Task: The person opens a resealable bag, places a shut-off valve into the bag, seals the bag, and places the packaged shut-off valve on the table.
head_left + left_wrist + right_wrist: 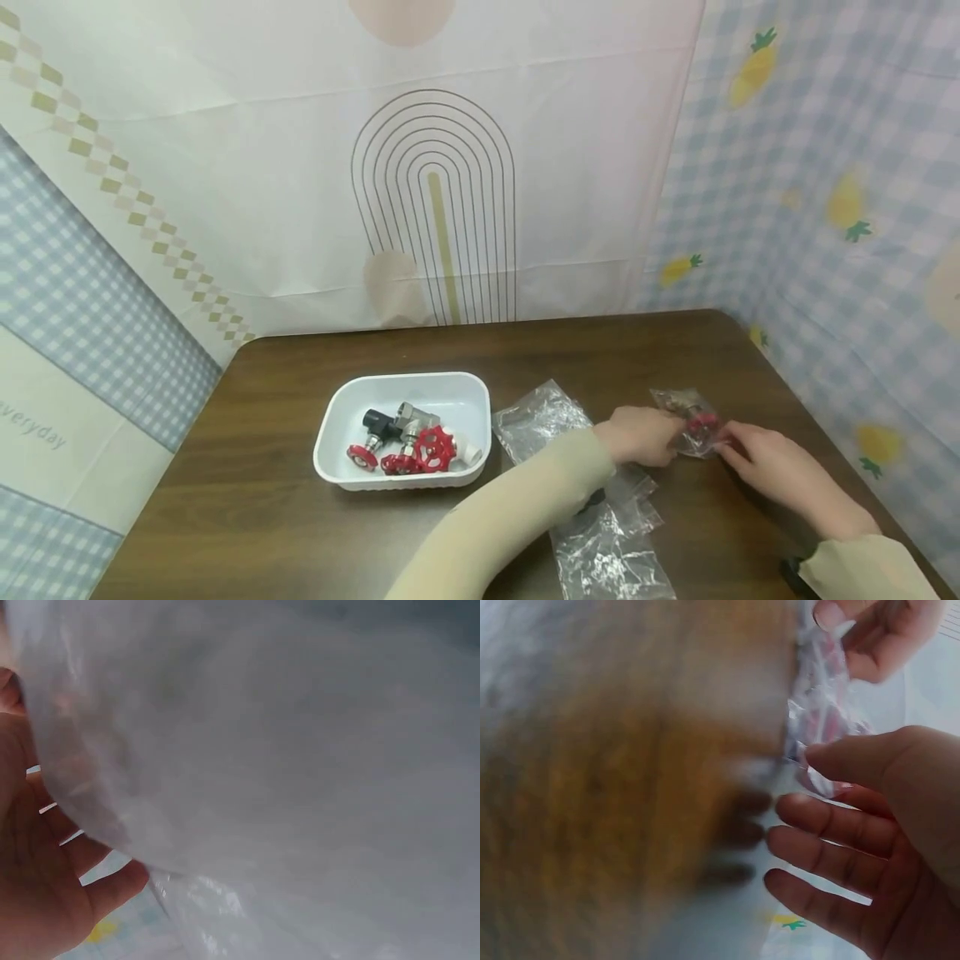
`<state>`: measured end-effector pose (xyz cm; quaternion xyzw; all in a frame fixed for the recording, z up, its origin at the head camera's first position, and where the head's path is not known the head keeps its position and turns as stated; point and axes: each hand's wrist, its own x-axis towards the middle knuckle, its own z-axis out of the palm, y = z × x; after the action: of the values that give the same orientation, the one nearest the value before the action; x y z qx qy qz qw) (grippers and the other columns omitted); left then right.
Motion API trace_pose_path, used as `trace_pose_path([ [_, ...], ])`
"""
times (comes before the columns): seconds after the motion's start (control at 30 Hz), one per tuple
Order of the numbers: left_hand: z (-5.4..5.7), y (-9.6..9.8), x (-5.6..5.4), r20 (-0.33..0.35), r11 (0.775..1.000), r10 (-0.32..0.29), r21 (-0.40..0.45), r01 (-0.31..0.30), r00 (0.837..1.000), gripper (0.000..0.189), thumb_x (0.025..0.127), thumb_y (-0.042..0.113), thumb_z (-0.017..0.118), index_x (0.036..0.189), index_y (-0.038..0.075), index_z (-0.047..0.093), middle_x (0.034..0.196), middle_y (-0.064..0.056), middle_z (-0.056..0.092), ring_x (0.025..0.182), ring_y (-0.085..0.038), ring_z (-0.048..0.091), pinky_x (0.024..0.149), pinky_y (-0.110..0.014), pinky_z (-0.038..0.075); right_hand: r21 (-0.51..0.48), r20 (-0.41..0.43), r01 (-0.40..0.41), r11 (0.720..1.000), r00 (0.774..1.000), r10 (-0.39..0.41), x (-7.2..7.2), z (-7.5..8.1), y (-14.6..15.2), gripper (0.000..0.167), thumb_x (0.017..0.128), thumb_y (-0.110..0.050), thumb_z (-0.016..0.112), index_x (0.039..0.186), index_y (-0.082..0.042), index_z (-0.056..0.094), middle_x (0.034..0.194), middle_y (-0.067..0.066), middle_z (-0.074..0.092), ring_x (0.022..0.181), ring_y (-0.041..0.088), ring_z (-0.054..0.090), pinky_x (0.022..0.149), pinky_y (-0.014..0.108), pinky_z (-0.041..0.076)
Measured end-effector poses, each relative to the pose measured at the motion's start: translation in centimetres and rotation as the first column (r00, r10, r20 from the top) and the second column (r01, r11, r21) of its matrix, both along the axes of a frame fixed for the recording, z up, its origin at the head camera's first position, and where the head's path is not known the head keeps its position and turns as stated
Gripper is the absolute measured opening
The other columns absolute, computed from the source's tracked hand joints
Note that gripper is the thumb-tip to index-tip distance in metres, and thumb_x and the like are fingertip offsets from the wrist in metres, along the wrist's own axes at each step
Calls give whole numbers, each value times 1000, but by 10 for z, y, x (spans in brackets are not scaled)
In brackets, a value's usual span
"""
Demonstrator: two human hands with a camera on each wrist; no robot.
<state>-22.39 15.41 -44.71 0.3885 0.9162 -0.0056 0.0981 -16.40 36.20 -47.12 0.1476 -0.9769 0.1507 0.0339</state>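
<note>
In the head view a small clear plastic bag with a red-handled valve [702, 422] in it lies at the right side of the table. My left hand [643, 435] is at the bag's left edge, and its thumb and finger hold the plastic in the right wrist view. From the right, my right hand [776, 468] pinches the clear bag [821, 712] between thumb and index finger, its other fingers held apart. Blurred plastic [285, 772] fills most of the left wrist view, beside the spread lower fingers of the left hand [45, 862].
Left of the hands stands a white tray [327, 446] holding several valves with red handwheels [435, 450] and pipe fittings. Crumpled clear bags [543, 417] lie under and around the left forearm, a small dark object [594, 498] among them. Patterned cloth hangs behind the brown table [255, 500].
</note>
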Motion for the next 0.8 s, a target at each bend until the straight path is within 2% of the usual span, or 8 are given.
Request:
trace_pose_path([
  [0.07, 2, -6, -1, 5, 1000, -6, 8, 6, 1000, 23, 93, 41, 67, 115, 36, 64, 120, 22, 63, 97, -2, 62, 66, -28, 51, -1, 19, 5, 1000, 1000, -5, 2, 2, 1, 8, 94, -16, 70, 97, -8, 69, 83, -5, 68, 71, 14, 64, 61, 40, 53],
  [0.17, 6, -18, -4, 21, 1000, -7, 31, 7, 1000, 15, 95, 41, 65, 108, 34, 65, 109, 20, 63, 91, -2, 60, 64, -28, 49, 8, 48, 12, 1000, 999, -13, 5, 7, 3, 11, 94, -18, 70, 99, -7, 70, 86, -3, 70, 73, 16, 65, 62, 42, 54],
  [0.27, 10, -31, -9, 25, 999, -2, 51, 0, 1000, 10, 97, 41, 63, 99, 31, 64, 101, 18, 62, 87, -3, 58, 63, -29, 48, 25, 46, 25, 999, 999, -26, 8, 13, 4, 16, 95, -19, 69, 104, -6, 71, 92, 4, 72, 79, 25, 69, 66, 49, 55],
  [0.37, 14, -41, -10, 21, 998, 1, 70, -2, 1000, 9, 97, 40, 63, 98, 31, 63, 97, 16, 60, 85, -4, 58, 61, -29, 47, 43, 51, 52, 998, 997, -54, 11, 18, 1, 21, 95, -20, 68, 109, -4, 70, 98, 11, 73, 82, 32, 70, 65, 52, 54],
  [0.5, 20, -51, -3, 0, 997, -34, 70, 34, 999, 10, 98, 40, 62, 97, 30, 62, 93, 14, 58, 81, -4, 56, 60, -27, 46, 52, 59, 85, 995, 994, -88, 20, 23, -6, 24, 95, -21, 67, 112, -4, 69, 101, 15, 73, 77, 30, 69, 54, 45, 51],
  [0.6, 25, -61, 5, -29, 993, -85, 80, 87, 996, 10, 98, 38, 62, 98, 29, 62, 92, 14, 59, 80, -3, 56, 61, -24, 46, 41, 33, 102, 994, 994, -103, 25, 28, -16, 22, 96, -23, 67, 111, -7, 70, 100, 11, 73, 74, 26, 68, 49, 41, 47],
  [0.8, 31, -101, 18, -28, 968, -196, 152, 198, 980, 11, 99, 31, 64, 106, 22, 67, 97, 11, 66, 81, -2, 61, 70, -18, 49, 27, -36, 67, 997, 997, -66, 28, 41, -46, 18, 93, -26, 71, 107, -13, 72, 99, 7, 73, 82, 32, 70, 57, 53, 52],
])
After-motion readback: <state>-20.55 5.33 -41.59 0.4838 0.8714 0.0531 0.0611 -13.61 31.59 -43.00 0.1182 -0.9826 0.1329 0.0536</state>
